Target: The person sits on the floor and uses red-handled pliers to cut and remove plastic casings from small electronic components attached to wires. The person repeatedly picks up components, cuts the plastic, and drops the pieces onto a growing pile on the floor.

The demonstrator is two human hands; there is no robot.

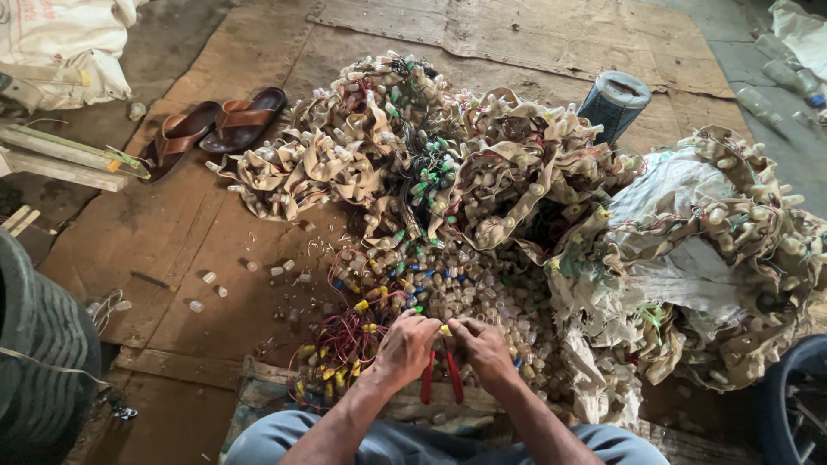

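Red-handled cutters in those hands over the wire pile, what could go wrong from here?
1. The left hand and right hand sit close together around the red-handled cutters, bare; a slip might nick a finger.
2. Tangled red wires lie under the left hand and could snag the tool or fingers.
3. Small loose caps are scattered on the cardboard floor; more pieces could roll off and get lost.

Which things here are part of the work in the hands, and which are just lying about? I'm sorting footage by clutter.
In use: left hand and right hand; red-handled pliers; heap of small pale plastic caps; tangled red wires; beige strips studded with caps.

Lying about: brown leather sandals; dark mesh cylinder; white sack; wooden slats.
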